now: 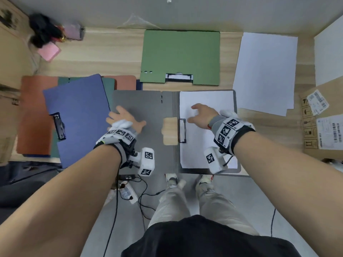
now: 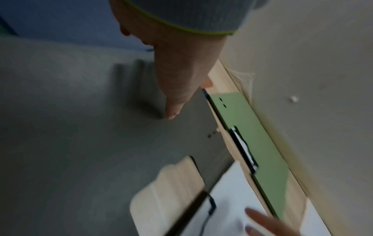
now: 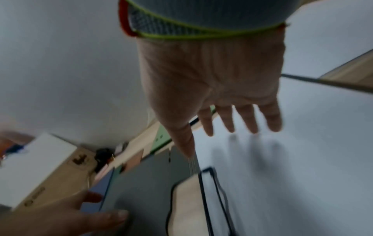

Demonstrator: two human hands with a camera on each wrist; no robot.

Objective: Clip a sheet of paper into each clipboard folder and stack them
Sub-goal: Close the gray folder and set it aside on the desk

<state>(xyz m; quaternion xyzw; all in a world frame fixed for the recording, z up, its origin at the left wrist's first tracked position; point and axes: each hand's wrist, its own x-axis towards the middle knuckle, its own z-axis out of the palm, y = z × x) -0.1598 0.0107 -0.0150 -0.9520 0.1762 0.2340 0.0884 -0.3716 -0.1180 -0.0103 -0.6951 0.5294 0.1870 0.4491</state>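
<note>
A grey clipboard folder (image 1: 144, 102) lies opened flat at the table's front. Its right half carries a white sheet (image 1: 204, 149) tucked under the black wire clip (image 1: 182, 130). My left hand (image 1: 124, 119) reaches over the folder's left cover near its outer edge, fingers stretched and thumb (image 2: 173, 95) pointing out just above the grey surface. My right hand (image 1: 200, 115) hovers palm-down over the sheet with fingers (image 3: 242, 118) spread, throwing shadows on the paper. Neither hand holds anything. A closed green folder (image 1: 180, 54) with paper in its clip lies behind.
To the left lies a blue folder (image 1: 79, 108) on top of red and dark green ones. Loose white sheets (image 1: 265, 71) lie at the right, beside cardboard boxes (image 1: 323, 125). Dark and pink items (image 1: 50, 38) sit at the back left corner.
</note>
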